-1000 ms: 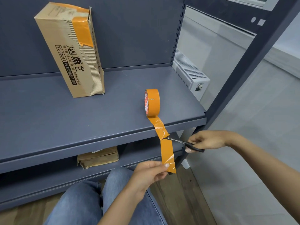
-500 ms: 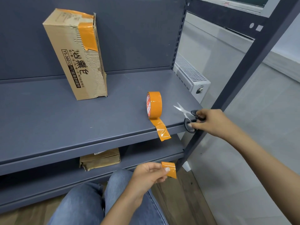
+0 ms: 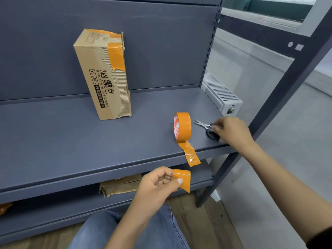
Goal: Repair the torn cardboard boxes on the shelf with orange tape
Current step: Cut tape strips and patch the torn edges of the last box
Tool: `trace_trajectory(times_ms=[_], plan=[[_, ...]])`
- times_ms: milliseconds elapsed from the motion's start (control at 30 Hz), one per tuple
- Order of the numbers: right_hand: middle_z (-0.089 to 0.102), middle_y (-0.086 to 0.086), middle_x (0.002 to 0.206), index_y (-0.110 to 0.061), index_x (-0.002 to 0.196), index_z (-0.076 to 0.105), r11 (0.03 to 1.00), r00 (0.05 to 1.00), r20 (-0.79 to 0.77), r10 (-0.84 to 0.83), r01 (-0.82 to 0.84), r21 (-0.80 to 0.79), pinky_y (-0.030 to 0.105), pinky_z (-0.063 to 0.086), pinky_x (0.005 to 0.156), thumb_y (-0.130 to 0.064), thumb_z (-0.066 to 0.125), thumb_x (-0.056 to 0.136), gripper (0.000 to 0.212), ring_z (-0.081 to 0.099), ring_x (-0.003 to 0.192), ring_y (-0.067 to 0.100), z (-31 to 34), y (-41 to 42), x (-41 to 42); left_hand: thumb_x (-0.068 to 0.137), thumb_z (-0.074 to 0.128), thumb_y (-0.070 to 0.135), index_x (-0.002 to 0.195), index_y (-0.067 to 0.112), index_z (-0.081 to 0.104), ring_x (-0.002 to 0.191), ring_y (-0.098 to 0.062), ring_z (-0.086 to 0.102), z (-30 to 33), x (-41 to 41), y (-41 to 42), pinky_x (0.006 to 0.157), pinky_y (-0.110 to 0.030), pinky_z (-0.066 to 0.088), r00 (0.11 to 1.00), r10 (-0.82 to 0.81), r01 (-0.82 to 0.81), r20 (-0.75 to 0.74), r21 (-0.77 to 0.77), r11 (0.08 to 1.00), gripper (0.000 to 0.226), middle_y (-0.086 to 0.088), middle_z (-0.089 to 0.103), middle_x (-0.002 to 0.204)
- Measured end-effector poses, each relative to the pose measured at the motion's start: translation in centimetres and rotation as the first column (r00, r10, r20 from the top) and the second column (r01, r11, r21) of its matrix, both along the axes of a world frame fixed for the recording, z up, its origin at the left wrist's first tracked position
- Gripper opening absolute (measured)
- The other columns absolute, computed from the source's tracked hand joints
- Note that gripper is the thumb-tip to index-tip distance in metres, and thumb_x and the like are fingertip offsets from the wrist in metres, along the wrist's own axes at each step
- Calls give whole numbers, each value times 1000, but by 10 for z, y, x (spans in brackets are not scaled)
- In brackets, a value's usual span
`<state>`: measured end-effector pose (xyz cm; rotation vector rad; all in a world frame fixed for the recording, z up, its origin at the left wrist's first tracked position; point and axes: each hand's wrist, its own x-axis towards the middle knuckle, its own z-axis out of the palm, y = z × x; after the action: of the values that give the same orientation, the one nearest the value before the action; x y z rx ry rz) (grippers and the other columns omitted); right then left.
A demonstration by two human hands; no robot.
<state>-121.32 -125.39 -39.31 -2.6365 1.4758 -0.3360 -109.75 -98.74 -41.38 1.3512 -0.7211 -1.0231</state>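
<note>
A tall torn cardboard box [image 3: 103, 76] stands upright on the grey shelf [image 3: 71, 141], with orange tape across its upper corner and bare corrugation down its right side. The orange tape roll [image 3: 182, 126] stands on edge near the shelf's front, its loose end hanging over the lip. My left hand [image 3: 158, 186] pinches a cut piece of orange tape [image 3: 183, 179] below the shelf edge. My right hand [image 3: 231, 131] rests on the scissors [image 3: 208, 129], which lie on the shelf to the right of the roll; its fingers are on the black handles.
A flattened cardboard box [image 3: 120, 185] lies on the lower shelf. A dark upright post [image 3: 280, 97] stands at the right, with a white radiator [image 3: 221, 94] behind it. My jeans-clad knee [image 3: 143, 230] is below, over wooden floor.
The scissors cut the strip from the roll. My right hand carried the scissors up and set them on the shelf. My left hand rose slightly with the cut piece.
</note>
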Motion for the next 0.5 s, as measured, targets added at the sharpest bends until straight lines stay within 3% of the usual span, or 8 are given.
trace_trajectory(times_ms=[67, 133, 167, 267, 400, 500], plan=[[70, 5, 89, -12, 93, 72, 998, 977, 208, 39, -26, -64, 30, 41, 64, -30, 57, 95, 23, 63, 84, 25, 11, 15, 0, 84, 66, -2, 81, 9, 68, 72, -8, 63, 6, 6, 2, 70, -18, 51, 1000, 7, -6, 24, -22, 1000, 11, 0, 71, 75], [69, 0, 71, -13, 81, 72, 986, 925, 372, 84, -130, 102, 27, 41, 60, -34, 58, 95, 29, 62, 68, 16, 28, 38, 3, 83, 67, -2, 81, 9, 68, 70, -6, 61, 12, 11, 3, 69, -17, 51, 998, 4, -1, 62, -45, 999, 11, 2, 70, 73], [69, -2, 68, -14, 78, 73, 943, 915, 390, 106, -217, 253, 25, 44, 60, -37, 57, 95, 33, 61, 62, 11, 37, 52, 7, 83, 67, -3, 79, 10, 68, 68, -4, 60, 14, 14, 3, 68, -15, 49, 997, 4, 1, 81, -58, 998, 13, 4, 69, 70], [75, 3, 81, -11, 87, 76, 673, 919, 341, 195, -379, 635, 19, 50, 64, -42, 55, 95, 38, 64, 63, 7, 49, 86, 24, 82, 68, -3, 77, 10, 67, 66, -5, 57, 18, 21, 5, 65, -13, 47, 992, 26, -16, 123, -85, 996, 14, 5, 66, 69], [75, 7, 94, -5, 103, 74, 490, 901, 388, 196, -432, 757, 17, 53, 69, -42, 52, 95, 44, 68, 76, 9, 46, 101, 48, 81, 73, 3, 79, 11, 69, 69, -10, 58, 18, 32, 9, 67, -15, 49, 989, 45, -32, 141, -91, 995, 9, -1, 68, 75], [75, 2, 90, -9, 97, 75, 388, 899, 378, 219, -436, 812, 19, 55, 77, -37, 59, 92, 33, 69, 83, 11, 51, 104, 62, 81, 73, 4, 80, 10, 69, 68, -7, 58, 20, 40, 14, 64, -15, 48, 986, 53, -42, 158, -68, 997, 7, 0, 69, 75]])
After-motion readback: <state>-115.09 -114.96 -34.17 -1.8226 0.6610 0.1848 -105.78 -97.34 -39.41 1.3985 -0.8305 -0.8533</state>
